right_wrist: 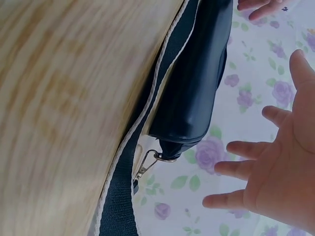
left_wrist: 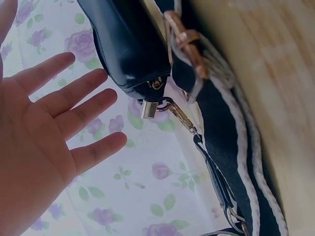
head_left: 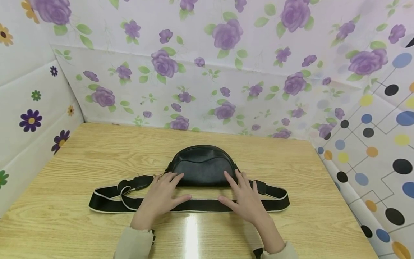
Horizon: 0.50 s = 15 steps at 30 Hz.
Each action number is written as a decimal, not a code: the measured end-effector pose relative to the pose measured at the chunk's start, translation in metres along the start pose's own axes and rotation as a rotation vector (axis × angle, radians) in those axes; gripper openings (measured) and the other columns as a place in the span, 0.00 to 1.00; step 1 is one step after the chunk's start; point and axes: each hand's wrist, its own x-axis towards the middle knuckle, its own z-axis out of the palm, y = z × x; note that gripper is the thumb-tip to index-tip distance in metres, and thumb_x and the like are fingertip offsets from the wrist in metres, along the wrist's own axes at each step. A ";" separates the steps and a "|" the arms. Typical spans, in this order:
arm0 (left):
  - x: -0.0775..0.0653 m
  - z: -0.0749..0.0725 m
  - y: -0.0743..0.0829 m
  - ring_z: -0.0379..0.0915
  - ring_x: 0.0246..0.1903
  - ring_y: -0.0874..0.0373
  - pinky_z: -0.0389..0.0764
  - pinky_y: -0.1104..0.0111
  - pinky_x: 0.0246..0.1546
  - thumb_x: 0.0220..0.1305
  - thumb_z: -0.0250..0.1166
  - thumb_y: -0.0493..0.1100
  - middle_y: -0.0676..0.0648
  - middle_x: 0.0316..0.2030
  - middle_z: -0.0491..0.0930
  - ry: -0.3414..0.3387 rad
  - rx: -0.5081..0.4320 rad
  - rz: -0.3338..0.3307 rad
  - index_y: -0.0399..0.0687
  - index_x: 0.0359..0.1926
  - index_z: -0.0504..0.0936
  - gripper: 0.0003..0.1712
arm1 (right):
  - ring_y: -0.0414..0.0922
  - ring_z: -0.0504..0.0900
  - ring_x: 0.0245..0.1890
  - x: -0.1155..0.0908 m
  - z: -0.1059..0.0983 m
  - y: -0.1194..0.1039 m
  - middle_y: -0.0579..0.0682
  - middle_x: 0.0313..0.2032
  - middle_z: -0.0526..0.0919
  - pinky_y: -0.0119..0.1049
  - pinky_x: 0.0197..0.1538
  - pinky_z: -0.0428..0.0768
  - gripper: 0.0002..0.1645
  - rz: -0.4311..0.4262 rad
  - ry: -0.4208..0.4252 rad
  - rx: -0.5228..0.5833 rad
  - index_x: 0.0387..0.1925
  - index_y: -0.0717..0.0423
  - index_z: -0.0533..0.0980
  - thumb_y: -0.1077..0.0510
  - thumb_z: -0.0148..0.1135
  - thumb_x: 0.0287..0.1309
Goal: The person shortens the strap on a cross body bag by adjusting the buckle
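Note:
A black half-moon shoulder bag (head_left: 203, 172) lies on the wooden table, its rounded side toward the back wall. Its black strap (head_left: 200, 205) with white edging runs in front of it and loops out on both sides. My left hand (head_left: 161, 196) is spread over the strap near the bag's left corner, and my right hand (head_left: 247, 199) is spread likewise near the right corner. Both hands have straight, parted fingers and hold nothing. In the left wrist view a metal clasp (left_wrist: 182, 117) joins strap and bag; another clasp (right_wrist: 146, 162) shows in the right wrist view.
The wooden table (head_left: 97, 154) extends around the bag. Behind it stands a wall covering with purple flowers (head_left: 194, 82). A daisy-patterned covering (head_left: 29, 93) is on the left, and one with coloured dots (head_left: 381, 172) is on the right.

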 end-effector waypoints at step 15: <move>-0.002 -0.002 -0.006 0.67 0.51 0.44 0.62 0.46 0.50 0.52 0.59 0.65 0.40 0.49 0.73 -0.038 -0.022 -0.028 0.40 0.54 0.73 0.38 | 0.59 0.56 0.61 0.001 -0.004 0.004 0.62 0.63 0.55 0.60 0.56 0.55 0.43 -0.073 -0.159 0.167 0.66 0.50 0.55 0.41 0.57 0.54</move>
